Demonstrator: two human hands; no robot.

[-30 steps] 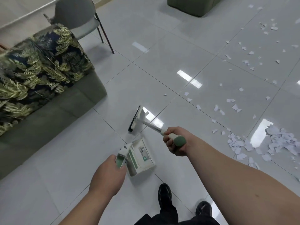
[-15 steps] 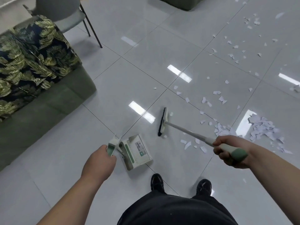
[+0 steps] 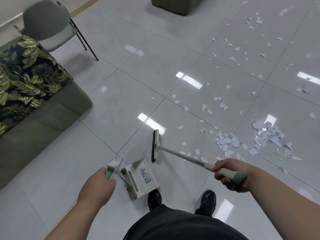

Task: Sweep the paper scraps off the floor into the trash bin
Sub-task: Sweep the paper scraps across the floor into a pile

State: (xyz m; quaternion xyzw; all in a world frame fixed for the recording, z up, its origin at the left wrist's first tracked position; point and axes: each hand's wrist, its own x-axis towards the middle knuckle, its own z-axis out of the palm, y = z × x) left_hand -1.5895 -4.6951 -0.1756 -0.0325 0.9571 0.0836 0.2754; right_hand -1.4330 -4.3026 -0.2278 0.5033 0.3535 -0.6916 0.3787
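My right hand [image 3: 230, 175] grips the green end of a white broom handle; the broom head [image 3: 155, 146] with black bristles rests on the floor in front of me. My left hand [image 3: 99, 185] holds the green-tipped handle of a white dustpan [image 3: 140, 179], which sits on the tiles by my left shoe. White paper scraps [image 3: 226, 142] lie scattered to the right of the broom head, with a denser pile of scraps [image 3: 269, 135] further right. More scraps spread toward the far right. No trash bin is visible.
A green sofa [image 3: 39, 125] with a leaf-patterned throw stands at the left. A grey chair [image 3: 50, 26] with black legs is behind it. A green ottoman [image 3: 174, 5] sits at the top. My black shoes [image 3: 206, 201] are at the bottom centre on glossy grey tiles.
My right hand has swung the broom to the right and drawn it back, so the head now lies closer to the dustpan. The left hand and dustpan stayed roughly in place.
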